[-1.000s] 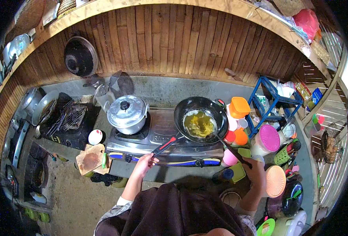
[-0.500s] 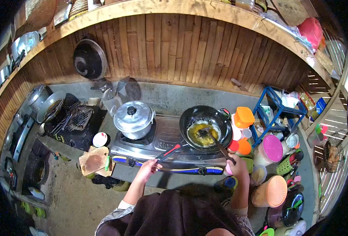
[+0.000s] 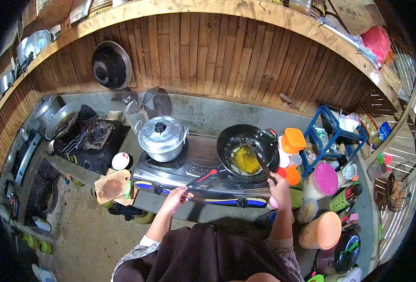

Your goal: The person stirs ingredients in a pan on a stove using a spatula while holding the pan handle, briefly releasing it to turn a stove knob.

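A black wok (image 3: 227,138) stands on the right side of the steel gas stove (image 3: 199,164), with yellow egg-like food (image 3: 245,160) and frothy oil in its bottom. My left hand (image 3: 177,198) is closed round the end of the wok's black-and-red handle (image 3: 202,179). In my right hand (image 3: 279,188) is the dark handle of a spatula (image 3: 263,165), which slants over the wok's right rim into the pan. Its tip reaches the upper part of the food.
A lidded aluminium pot (image 3: 162,143) occupies the left burner. Right of the wok crowd orange containers (image 3: 292,140), a blue rack (image 3: 335,124) and a pink-lidded jar (image 3: 325,179). Cutting boards (image 3: 113,188) lie at lower left, near a blackened stove (image 3: 93,145).
The spatula's tip has shifted toward the far side of the wok, and my right hand has moved slightly left and down. My left hand stays on the wok's handle.
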`<action>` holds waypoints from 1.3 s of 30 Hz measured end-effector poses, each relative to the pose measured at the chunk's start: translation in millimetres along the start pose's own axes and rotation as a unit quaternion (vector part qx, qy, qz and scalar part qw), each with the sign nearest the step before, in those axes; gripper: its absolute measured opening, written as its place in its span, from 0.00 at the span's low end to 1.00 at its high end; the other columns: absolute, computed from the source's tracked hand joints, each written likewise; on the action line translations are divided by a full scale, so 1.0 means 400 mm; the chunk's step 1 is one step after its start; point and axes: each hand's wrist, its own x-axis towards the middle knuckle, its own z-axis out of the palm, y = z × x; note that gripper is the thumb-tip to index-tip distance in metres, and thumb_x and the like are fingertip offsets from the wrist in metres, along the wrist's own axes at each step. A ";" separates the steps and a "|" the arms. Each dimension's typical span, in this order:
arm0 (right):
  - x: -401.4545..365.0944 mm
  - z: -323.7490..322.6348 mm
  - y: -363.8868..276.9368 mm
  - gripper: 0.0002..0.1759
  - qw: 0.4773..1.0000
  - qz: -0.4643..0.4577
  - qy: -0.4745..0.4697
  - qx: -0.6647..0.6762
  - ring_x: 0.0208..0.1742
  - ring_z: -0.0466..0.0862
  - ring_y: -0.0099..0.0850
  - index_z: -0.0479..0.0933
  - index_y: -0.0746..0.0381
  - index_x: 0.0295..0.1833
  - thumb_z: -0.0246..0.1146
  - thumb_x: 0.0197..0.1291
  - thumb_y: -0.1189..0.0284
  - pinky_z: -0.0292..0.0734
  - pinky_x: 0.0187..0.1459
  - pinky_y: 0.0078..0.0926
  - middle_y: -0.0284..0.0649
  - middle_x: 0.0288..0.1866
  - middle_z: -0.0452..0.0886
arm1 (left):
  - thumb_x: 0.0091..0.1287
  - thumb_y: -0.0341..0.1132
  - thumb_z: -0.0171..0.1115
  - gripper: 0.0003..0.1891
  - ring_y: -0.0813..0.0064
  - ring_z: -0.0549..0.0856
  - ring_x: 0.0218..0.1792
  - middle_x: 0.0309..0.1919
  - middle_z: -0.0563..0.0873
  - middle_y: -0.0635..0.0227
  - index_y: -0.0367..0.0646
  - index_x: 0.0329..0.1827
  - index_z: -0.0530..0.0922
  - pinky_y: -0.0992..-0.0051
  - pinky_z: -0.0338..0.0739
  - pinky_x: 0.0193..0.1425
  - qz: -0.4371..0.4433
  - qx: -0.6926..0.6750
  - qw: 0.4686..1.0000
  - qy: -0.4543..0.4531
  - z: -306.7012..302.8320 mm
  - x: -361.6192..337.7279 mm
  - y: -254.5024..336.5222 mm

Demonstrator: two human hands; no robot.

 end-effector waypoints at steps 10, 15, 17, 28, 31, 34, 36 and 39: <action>-0.048 -0.035 0.016 0.17 0.999 -0.009 -0.025 -0.021 0.50 0.77 0.46 0.76 0.61 0.48 0.62 0.52 0.70 0.70 0.51 0.36 0.50 0.46 0.78 | 0.67 0.41 0.48 0.10 0.87 0.72 0.22 0.29 0.83 0.71 0.44 0.38 0.73 0.84 0.63 0.26 -0.003 0.002 1.000 0.006 0.000 0.001 0.001; -0.085 -0.080 0.017 0.16 0.997 -0.057 -0.025 -0.038 0.43 0.81 0.44 0.76 0.67 0.46 0.63 0.49 0.75 0.74 0.45 0.31 0.53 0.40 0.80 | 0.67 0.41 0.48 0.10 0.87 0.72 0.22 0.29 0.84 0.71 0.44 0.38 0.73 0.85 0.63 0.25 0.005 0.018 1.000 -0.007 -0.004 -0.001 0.003; -0.104 -0.111 -0.001 0.17 0.998 -0.036 -0.042 -0.034 0.42 0.81 0.43 0.76 0.67 0.46 0.63 0.49 0.75 0.74 0.44 0.30 0.53 0.39 0.80 | 0.67 0.41 0.49 0.10 0.87 0.72 0.22 0.29 0.84 0.71 0.44 0.37 0.73 0.85 0.63 0.25 0.003 0.016 1.000 -0.008 -0.006 0.001 0.000; -0.172 -0.245 -0.067 0.18 0.989 0.051 -0.118 -0.069 0.40 0.82 0.40 0.76 0.67 0.47 0.64 0.49 0.74 0.74 0.41 0.30 0.52 0.40 0.80 | 0.67 0.40 0.49 0.10 0.87 0.73 0.22 0.28 0.84 0.72 0.45 0.35 0.74 0.85 0.63 0.25 -0.006 0.034 0.999 0.006 0.001 -0.003 0.013; -0.186 -0.278 -0.088 0.18 0.990 0.050 -0.117 -0.062 0.39 0.82 0.40 0.76 0.67 0.47 0.64 0.48 0.75 0.74 0.41 0.30 0.53 0.40 0.80 | 0.67 0.40 0.48 0.10 0.87 0.73 0.22 0.28 0.84 0.72 0.45 0.36 0.74 0.85 0.63 0.25 -0.001 0.032 0.999 0.005 0.001 -0.002 0.014; -0.204 -0.300 -0.084 0.18 0.994 0.032 -0.075 -0.068 0.39 0.82 0.40 0.77 0.67 0.47 0.65 0.47 0.75 0.74 0.41 0.30 0.53 0.39 0.80 | 0.67 0.40 0.48 0.10 0.87 0.73 0.22 0.28 0.84 0.71 0.45 0.36 0.74 0.85 0.63 0.25 -0.003 0.025 1.000 -0.003 -0.005 0.003 0.011; -0.209 -0.320 -0.111 0.18 0.988 0.094 -0.085 -0.084 0.40 0.82 0.41 0.77 0.67 0.46 0.65 0.47 0.75 0.73 0.42 0.31 0.52 0.39 0.81 | 0.67 0.40 0.48 0.10 0.87 0.73 0.22 0.29 0.84 0.71 0.44 0.38 0.74 0.85 0.62 0.24 -0.008 0.024 1.000 -0.009 -0.005 0.002 0.013; -0.219 -0.316 -0.085 0.18 0.992 0.058 -0.065 -0.093 0.40 0.82 0.40 0.77 0.67 0.46 0.66 0.46 0.74 0.73 0.41 0.32 0.52 0.39 0.81 | 0.67 0.40 0.49 0.10 0.88 0.72 0.22 0.29 0.84 0.71 0.44 0.40 0.73 0.85 0.62 0.24 -0.008 0.021 1.000 -0.008 -0.005 0.002 0.012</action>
